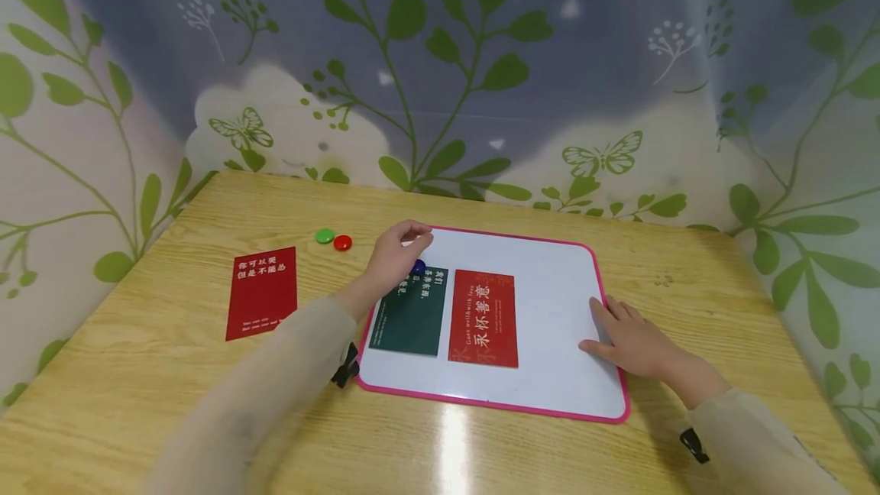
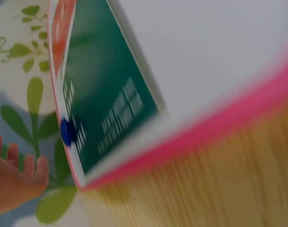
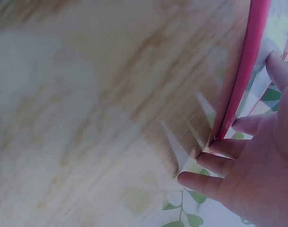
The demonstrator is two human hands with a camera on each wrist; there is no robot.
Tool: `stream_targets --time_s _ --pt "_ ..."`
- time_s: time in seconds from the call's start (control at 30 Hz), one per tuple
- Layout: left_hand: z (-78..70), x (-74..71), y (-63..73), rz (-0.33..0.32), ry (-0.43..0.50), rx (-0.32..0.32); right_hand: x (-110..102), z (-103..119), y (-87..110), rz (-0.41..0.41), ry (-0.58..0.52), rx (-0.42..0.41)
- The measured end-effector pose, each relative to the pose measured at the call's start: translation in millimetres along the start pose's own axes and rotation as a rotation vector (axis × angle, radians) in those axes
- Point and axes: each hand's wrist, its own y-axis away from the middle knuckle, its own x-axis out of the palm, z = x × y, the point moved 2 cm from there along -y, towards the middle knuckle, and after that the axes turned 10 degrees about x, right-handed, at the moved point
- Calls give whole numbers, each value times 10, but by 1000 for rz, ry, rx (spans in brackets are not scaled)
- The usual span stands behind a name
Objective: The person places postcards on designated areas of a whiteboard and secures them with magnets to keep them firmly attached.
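So the blue magnet [image 1: 418, 268] sits at the far end of the green card [image 1: 412, 319], whose long axis runs roughly between the desk's [image 1: 694, 281] near and far edges. It's just my side of my left grip [image 1: 394, 257], loosely spread and holding nothing. My right grip [image 1: 635, 338] is farther off, fingers relaxed against the whiteboard's [image 1: 553, 312] right rim. Green magnet [image 1: 325, 236] and red magnet [image 1: 342, 243] lie toward the desk's far left corner.

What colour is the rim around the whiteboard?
The rim is bright pink, clearest in the head view.
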Motion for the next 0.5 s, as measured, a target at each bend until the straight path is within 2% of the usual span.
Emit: stream_targets --time_s 0.1,0.23,0.5 --pt "43 -131 5 -5 -91 21 -1 -6 0 1 -14 6" --pt "105 -314 23 -8 -246 80 -18 14 6 -8 -4 3" --pt "213 -722 71 -38 -507 180 -103 188 0 -69 83 -59"
